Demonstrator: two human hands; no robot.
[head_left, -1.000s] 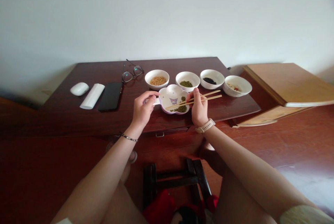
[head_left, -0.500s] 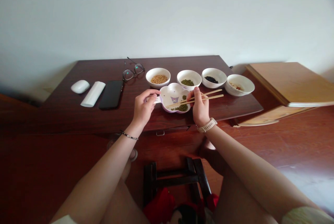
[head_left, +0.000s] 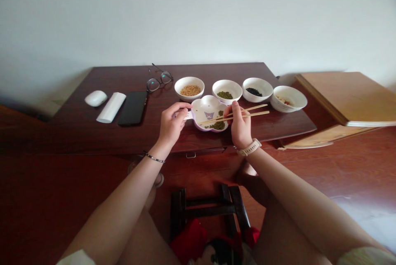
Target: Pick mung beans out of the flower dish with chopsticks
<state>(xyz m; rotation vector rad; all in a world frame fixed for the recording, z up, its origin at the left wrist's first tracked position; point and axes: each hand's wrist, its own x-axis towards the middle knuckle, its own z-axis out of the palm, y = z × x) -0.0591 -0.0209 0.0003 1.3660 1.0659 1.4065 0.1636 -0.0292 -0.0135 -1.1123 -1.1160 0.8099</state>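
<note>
Left hand (head_left: 171, 123) pinches a dish (head_left: 199, 108) by its handle (head_left: 188, 115), right hand (head_left: 241, 127) grips chopsticks (head_left: 258, 113); green beans (head_left: 219, 125) remain inside, four bowls (head_left: 289, 108) already part-filled.

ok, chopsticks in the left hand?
No, the right hand holds the chopsticks, while the left hand grips the flower-shaped dish by its handle.

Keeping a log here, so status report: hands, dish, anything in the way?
Left hand gripping dish by handle. Right hand holding chopsticks, tips over dish. Green beans at dish's right. Bowl close behind.
</note>
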